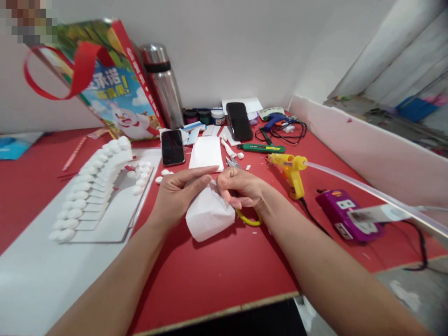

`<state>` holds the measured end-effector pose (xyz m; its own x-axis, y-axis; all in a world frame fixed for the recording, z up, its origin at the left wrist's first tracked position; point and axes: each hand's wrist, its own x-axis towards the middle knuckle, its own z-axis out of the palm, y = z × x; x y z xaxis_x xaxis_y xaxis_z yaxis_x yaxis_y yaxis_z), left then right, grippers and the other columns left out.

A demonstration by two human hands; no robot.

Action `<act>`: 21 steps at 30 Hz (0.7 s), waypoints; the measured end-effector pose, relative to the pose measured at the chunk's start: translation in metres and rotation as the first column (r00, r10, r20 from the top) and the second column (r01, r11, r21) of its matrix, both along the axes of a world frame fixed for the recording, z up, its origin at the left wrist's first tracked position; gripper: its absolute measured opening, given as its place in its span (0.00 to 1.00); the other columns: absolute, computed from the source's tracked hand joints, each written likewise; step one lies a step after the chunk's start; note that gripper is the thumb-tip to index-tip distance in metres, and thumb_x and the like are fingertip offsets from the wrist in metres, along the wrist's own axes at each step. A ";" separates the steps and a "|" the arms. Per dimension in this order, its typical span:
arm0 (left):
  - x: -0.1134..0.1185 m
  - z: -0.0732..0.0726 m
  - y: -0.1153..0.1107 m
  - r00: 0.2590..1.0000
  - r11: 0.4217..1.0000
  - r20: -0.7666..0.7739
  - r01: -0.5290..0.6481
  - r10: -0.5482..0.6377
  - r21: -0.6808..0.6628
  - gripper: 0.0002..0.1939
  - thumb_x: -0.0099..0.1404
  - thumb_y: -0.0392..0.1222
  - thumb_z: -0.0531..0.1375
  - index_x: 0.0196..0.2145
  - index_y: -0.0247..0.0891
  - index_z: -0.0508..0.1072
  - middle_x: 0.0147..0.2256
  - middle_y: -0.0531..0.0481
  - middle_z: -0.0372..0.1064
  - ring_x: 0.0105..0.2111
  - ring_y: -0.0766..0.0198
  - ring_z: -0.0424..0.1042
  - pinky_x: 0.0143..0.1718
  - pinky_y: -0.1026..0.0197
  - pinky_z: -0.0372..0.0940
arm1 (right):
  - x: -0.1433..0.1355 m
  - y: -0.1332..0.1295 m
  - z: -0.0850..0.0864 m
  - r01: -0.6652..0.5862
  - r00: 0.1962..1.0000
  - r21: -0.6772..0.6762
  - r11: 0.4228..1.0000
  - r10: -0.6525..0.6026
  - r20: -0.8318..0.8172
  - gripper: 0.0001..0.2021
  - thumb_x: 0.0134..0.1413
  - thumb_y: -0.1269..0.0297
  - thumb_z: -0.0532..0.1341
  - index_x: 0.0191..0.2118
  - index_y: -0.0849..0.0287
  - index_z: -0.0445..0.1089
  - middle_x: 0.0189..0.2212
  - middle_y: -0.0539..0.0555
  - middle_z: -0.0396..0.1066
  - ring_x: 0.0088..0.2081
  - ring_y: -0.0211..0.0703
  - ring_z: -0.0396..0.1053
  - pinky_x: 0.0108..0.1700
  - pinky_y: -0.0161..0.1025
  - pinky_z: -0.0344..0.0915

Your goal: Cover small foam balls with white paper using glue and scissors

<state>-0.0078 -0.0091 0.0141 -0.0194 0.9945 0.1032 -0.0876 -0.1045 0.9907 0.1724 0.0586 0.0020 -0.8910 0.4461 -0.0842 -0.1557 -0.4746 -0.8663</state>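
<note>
A crumpled white tissue (210, 217) hangs between my hands above the red table. My left hand (184, 189) is closed on its upper left part, thumb against the fingers. At its upper right, my right hand (238, 186) pinches the tissue with curled fingers. Under my right hand lie scissors with a yellow handle (251, 221), their grey blades partly hidden. A stack of white tissues (206, 151) rests just beyond my hands. Small white balls (164, 175) lie beside my left hand.
At left, a white board model (105, 191) carries rows of white rounded pieces. A yellow glue gun (292, 175), purple power box (346, 217) and cables occupy the right. Two phones (172, 147), a green cutter (262, 148), a steel flask (163, 86) and a gift bag (115, 88) stand behind.
</note>
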 end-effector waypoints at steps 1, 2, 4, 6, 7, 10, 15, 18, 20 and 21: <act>0.001 0.002 -0.002 0.999 1.000 -0.034 0.003 -0.003 0.027 0.10 0.61 0.43 0.71 0.41 0.41 0.85 0.35 0.46 0.82 0.33 0.61 0.79 0.34 0.65 0.71 | 0.000 0.000 0.000 -0.037 0.999 -0.017 0.999 0.037 0.002 0.24 0.48 0.45 0.72 0.21 0.66 0.75 0.11 0.51 0.68 0.06 0.26 0.51 0.07 0.23 0.40; 0.002 0.005 -0.004 0.998 0.999 -0.060 0.010 -0.007 0.049 0.10 0.61 0.44 0.70 0.41 0.41 0.86 0.36 0.46 0.82 0.35 0.60 0.79 0.36 0.65 0.71 | 0.000 -0.001 -0.001 -0.069 0.998 -0.031 0.997 0.069 0.003 0.25 0.49 0.45 0.72 0.22 0.66 0.75 0.11 0.52 0.68 0.06 0.27 0.51 0.06 0.23 0.40; 0.003 0.007 -0.006 0.995 0.997 -0.093 0.031 -0.025 0.067 0.10 0.63 0.45 0.69 0.41 0.42 0.86 0.37 0.46 0.83 0.38 0.58 0.80 0.39 0.64 0.72 | -0.001 -0.002 -0.001 -0.108 0.994 -0.055 0.993 0.108 -0.010 0.25 0.50 0.46 0.71 0.22 0.67 0.75 0.11 0.52 0.69 0.05 0.27 0.51 0.06 0.23 0.41; 0.003 0.009 -0.008 0.994 0.997 -0.104 0.052 -0.045 0.065 0.10 0.64 0.46 0.69 0.41 0.42 0.85 0.38 0.45 0.83 0.38 0.58 0.81 0.41 0.63 0.72 | -0.002 -0.001 -0.002 -0.121 0.992 -0.067 0.990 0.119 -0.036 0.24 0.52 0.47 0.70 0.23 0.68 0.75 0.12 0.53 0.70 0.05 0.27 0.51 0.06 0.23 0.41; 0.002 0.009 -0.008 0.993 0.996 -0.102 0.064 -0.057 0.061 0.10 0.64 0.46 0.68 0.41 0.42 0.85 0.39 0.45 0.83 0.37 0.58 0.81 0.41 0.62 0.73 | -0.003 -0.001 -0.003 -0.123 0.992 -0.071 0.990 0.120 -0.048 0.24 0.52 0.47 0.70 0.23 0.68 0.75 0.12 0.54 0.70 0.05 0.27 0.52 0.06 0.23 0.41; 0.002 0.012 -0.010 0.990 0.990 -0.028 0.140 -0.140 0.010 0.09 0.66 0.45 0.67 0.42 0.41 0.84 0.35 0.46 0.82 0.32 0.59 0.81 0.38 0.61 0.74 | -0.003 0.001 -0.006 -0.132 0.990 -0.081 0.988 0.128 -0.050 0.24 0.53 0.48 0.70 0.23 0.68 0.76 0.12 0.54 0.70 0.06 0.28 0.53 0.06 0.23 0.42; 0.004 0.015 -0.012 0.943 0.948 0.175 0.303 -0.283 -0.100 0.11 0.67 0.45 0.65 0.42 0.36 0.82 0.26 0.46 0.80 0.26 0.57 0.80 0.29 0.60 0.73 | -0.003 0.001 -0.008 -0.168 0.986 -0.036 0.985 0.168 0.014 0.23 0.55 0.50 0.69 0.25 0.69 0.77 0.14 0.55 0.72 0.07 0.28 0.54 0.07 0.24 0.42; 0.001 0.011 -0.009 0.968 0.962 0.121 0.237 -0.222 -0.136 0.11 0.65 0.46 0.67 0.38 0.35 0.81 0.24 0.47 0.78 0.24 0.59 0.78 0.24 0.63 0.70 | -0.003 -0.001 -0.002 -0.168 0.985 -0.011 0.986 0.169 0.038 0.22 0.55 0.51 0.70 0.25 0.69 0.77 0.13 0.54 0.71 0.08 0.27 0.55 0.08 0.25 0.43; -0.003 0.007 -0.004 0.986 0.981 0.091 0.148 -0.137 -0.127 0.09 0.64 0.45 0.68 0.38 0.36 0.81 0.26 0.48 0.78 0.24 0.62 0.77 0.23 0.65 0.68 | -0.003 -0.001 0.003 -0.048 0.998 0.019 0.999 0.047 0.038 0.22 0.54 0.50 0.71 0.25 0.68 0.77 0.13 0.52 0.69 0.08 0.25 0.53 0.10 0.24 0.43; -0.006 0.005 -0.001 0.991 0.989 0.101 0.103 -0.092 -0.109 0.09 0.64 0.44 0.68 0.38 0.37 0.81 0.28 0.49 0.79 0.24 0.63 0.77 0.24 0.66 0.68 | -0.003 -0.001 0.006 0.066 0.997 0.043 0.997 -0.068 0.044 0.22 0.53 0.49 0.71 0.25 0.67 0.76 0.13 0.50 0.69 0.09 0.24 0.53 0.11 0.24 0.44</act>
<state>-0.0135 -0.0102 0.0191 0.0735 0.9973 -0.0080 -0.1861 0.0216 0.9823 0.1694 0.0574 0.0076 -0.8546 0.5088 -0.1039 -0.1465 -0.4283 -0.8917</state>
